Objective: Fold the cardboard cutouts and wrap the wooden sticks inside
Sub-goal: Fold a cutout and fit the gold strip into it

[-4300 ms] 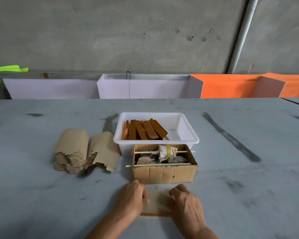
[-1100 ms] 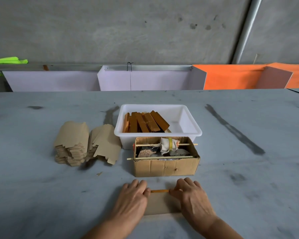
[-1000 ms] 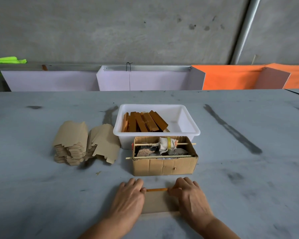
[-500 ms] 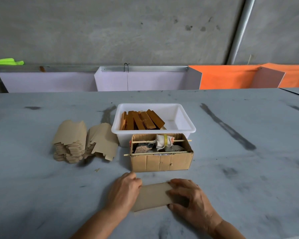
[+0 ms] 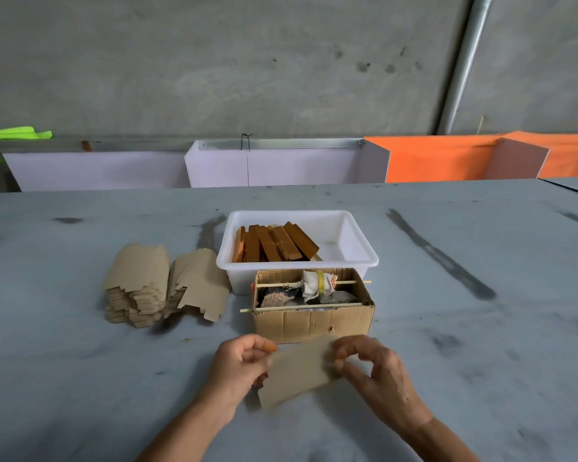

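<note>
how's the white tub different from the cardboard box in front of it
The white tub is smooth plastic with a rolled rim; the cardboard box is brown, creased and rough-edged. The white tub holds brown wooden sticks heaped on its left side; the cardboard box holds cloth scraps, with two thin skewers across its top. Both are open-topped and sit on the table.

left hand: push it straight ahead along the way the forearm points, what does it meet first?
Likely the cardboard box. The left hand, gripping the folded cardboard cutout, points up and slightly right, toward the box's near left corner just beyond its fingers. Depth is unclear; it might slip past on the left.
</note>
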{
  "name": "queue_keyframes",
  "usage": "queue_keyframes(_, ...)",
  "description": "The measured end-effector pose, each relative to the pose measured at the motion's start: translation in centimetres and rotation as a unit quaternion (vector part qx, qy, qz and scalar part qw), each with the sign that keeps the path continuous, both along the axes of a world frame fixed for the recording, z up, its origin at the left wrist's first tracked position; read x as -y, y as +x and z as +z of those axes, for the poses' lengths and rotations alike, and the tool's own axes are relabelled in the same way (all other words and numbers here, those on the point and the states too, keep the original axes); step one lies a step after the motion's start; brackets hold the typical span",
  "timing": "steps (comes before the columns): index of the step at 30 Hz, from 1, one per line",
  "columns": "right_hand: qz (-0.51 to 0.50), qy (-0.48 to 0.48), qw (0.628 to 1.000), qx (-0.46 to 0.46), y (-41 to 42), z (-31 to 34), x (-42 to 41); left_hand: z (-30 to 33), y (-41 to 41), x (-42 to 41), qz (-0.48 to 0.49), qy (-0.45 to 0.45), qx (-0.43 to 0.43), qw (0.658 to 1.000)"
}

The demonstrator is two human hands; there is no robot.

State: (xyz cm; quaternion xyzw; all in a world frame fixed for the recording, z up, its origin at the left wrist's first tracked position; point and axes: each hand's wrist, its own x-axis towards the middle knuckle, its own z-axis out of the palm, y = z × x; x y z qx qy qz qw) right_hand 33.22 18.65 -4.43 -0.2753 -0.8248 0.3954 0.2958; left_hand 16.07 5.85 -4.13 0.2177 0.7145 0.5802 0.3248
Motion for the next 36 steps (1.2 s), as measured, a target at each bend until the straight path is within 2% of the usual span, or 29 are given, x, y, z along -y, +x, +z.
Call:
queue_keyframes(2,-0.063,-0.082,0.991,-0.088,0.3,0.1,-0.4,0.6,-0.4,0.0,0.022,0.021,0.065,0.997)
queue_keyframes(4,-0.105,-0.14,0.976,-0.127,0.7,0.4,-1.1,1.0,-0.9,0.1,0.024,0.03,0.131,0.991)
queue_keyframes(6,-0.056,-0.128,0.984,-0.11,1.2,0.7,-1.2,1.1,-0.9,0.2,0.009,0.02,0.16,0.987)
queue_keyframes(9,0.047,-0.109,0.989,-0.088,1.1,1.3,-0.7,1.0,-0.4,0.1,-0.014,-0.007,0.14,0.99)
queue_keyframes(12,0.074,-0.12,0.986,-0.09,0.5,1.6,-0.3,1.5,0.1,0.0,-0.038,0.002,0.153,0.988)
queue_keyframes(17,-0.041,-0.203,0.971,-0.117,0.0,1.8,-0.3,2.9,0.0,0.6,-0.063,0.053,0.177,0.981)
queue_keyframes(20,-0.09,-0.235,0.961,-0.11,-0.2,2.2,-0.6,3.4,-0.3,1.1,-0.103,0.037,0.13,0.985)
queue_keyframes(23,-0.087,-0.231,0.966,-0.083,-0.5,2.5,-0.3,3.9,0.1,0.8,-0.132,0.032,0.119,0.984)
queue_keyframes(30,-0.074,-0.208,0.974,-0.046,-0.7,3.2,-0.1,3.6,0.7,-0.2,-0.064,-0.009,0.144,0.988)
queue_keyframes(36,-0.064,-0.199,0.976,-0.055,-0.6,3.2,-0.1,3.9,0.8,-0.2,-0.065,-0.02,0.22,0.973)
